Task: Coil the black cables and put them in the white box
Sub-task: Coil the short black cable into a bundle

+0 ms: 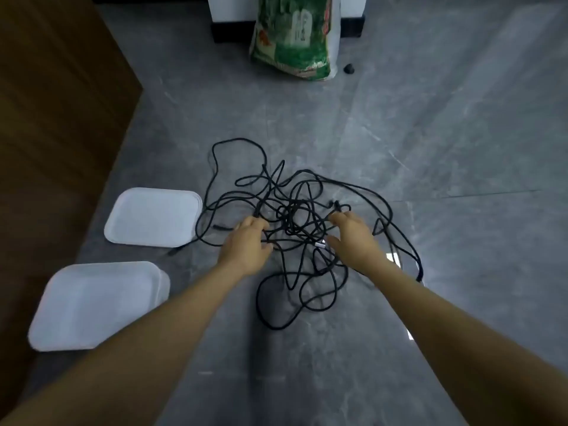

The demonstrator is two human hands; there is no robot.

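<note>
A tangled heap of black cables (295,210) lies spread on the grey floor in the middle of the head view. My left hand (246,244) reaches into the left side of the heap, its fingers curled round a strand. On the right side my right hand (353,238) hovers over the heap with spread fingers that touch the cables. A white box (92,305) stands on the floor at the lower left. Its white lid (153,216) lies beyond it, beside the cables.
A brown wooden panel (52,133) runs along the left edge. A green printed sack (295,38) leans against a white wall at the back, with a small dark object (349,69) beside it. Grey floor (461,133) stretches to the right.
</note>
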